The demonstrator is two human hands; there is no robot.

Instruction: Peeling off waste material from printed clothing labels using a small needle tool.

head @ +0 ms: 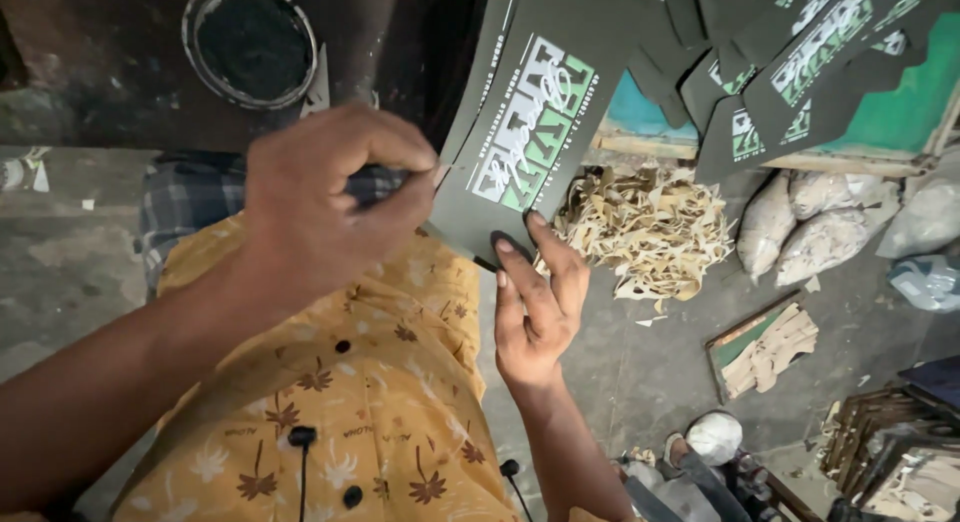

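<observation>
Gripping a dark-handled tool (375,185) in a closed fist, the left hand (320,197) has its tip, hidden behind the knuckles, right at the edge of a dark printed card sheet (520,122), a fair guess being that the fist keeps it steady against the stiff board. The right hand (535,292) comes up from below, fingers pinching the sheet's lower corner, seemingly to hold it taut and tilted towards the tool. That sheet hangs in the air above the lap, over the yellow patterned shirt (370,382), not resting on any desk. Up to the right, more matching printed sheets (800,52) overlap in a stack, close enough to crowd the one being held. Beyond the fingers sits a heap of pale paper trimmings (650,227) on the floor, with whitish stuffed bags (815,227) beside it. A round dark-rimmed opening (250,42) shows top left, well apart.
</observation>
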